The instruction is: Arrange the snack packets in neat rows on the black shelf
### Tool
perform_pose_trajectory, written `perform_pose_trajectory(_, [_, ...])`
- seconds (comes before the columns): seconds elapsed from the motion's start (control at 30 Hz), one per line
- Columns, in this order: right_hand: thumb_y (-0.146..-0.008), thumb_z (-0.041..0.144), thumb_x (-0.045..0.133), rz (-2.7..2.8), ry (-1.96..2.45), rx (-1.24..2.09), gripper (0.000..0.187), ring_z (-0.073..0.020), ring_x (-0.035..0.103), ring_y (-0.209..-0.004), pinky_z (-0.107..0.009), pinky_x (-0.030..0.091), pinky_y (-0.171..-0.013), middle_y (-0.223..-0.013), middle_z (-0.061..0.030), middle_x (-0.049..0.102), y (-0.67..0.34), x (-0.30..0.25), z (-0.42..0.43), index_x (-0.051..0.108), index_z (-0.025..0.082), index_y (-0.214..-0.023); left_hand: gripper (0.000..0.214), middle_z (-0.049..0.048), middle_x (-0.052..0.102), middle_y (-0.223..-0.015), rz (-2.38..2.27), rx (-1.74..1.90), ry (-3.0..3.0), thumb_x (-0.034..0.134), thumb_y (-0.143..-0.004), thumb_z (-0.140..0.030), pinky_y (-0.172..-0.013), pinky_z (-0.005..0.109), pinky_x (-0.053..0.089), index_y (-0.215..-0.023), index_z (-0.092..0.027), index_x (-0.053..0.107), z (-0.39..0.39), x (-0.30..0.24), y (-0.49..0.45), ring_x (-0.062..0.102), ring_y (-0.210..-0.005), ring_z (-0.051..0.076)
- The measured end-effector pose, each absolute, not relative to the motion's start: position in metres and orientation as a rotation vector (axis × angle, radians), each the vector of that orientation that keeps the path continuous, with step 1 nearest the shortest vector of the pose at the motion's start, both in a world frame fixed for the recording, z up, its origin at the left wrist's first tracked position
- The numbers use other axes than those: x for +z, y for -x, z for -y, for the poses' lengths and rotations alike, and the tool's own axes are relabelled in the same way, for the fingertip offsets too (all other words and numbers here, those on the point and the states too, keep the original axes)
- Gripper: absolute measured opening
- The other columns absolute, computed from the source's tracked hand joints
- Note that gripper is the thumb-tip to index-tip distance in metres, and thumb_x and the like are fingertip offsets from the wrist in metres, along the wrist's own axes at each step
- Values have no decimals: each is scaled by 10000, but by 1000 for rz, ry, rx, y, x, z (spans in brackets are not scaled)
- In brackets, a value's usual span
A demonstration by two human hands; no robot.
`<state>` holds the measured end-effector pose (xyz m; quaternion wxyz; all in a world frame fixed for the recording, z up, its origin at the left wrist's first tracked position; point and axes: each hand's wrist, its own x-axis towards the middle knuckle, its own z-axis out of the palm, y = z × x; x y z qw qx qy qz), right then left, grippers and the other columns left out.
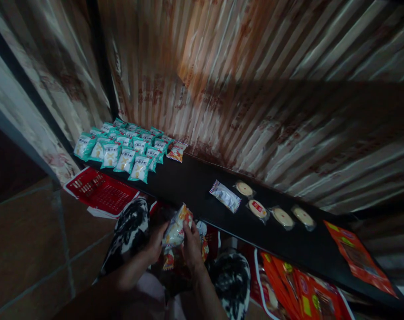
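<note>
Just this side of the black shelf [191, 182], the left hand [158, 242] and right hand [192, 245] pinch an orange-and-white packet [175, 227] by its sides, fingers partly hidden; its long axis slants, upper end pointing toward the shelf's near edge.

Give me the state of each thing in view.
Held snack bag, tilted, apparently sealed
Left hand, closed on it
Right hand, likewise
Teal snack bags, bunched, apparently sealed
Silver packet, lying flat, apparently sealed
Round pastries, wrapped, lying flat
Orange bag, lying flat
Left basket, uncovered
Right basket, holding orange bags
</note>
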<state>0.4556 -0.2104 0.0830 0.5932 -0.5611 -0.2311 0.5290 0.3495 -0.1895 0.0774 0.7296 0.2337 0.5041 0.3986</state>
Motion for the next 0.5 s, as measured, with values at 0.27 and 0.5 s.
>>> perform_pose_trajectory(0.27, [-669,509,666,472,1455,1047,617,-219,659,-827,-305,516,-706,-1023,-78,680,-459,83,204,513,176,-1165,539,96,611,-1199,-977,842,-689,661,-702,-455,-813,327,493,-1163,-197,553,198,76,-337,593,-1054,256])
perform_pose_trajectory(0.5, [-675,516,655,545,1507,1021,779,-232,610,-1035,-302,498,-822,-1204,-67,615,-460,89,200,383,221,-1343,609,112,639,-1147,-989,839,-769,697,-679,-429,-824,317,482,-1191,-152,518,186,81,-335,619,-990,250])
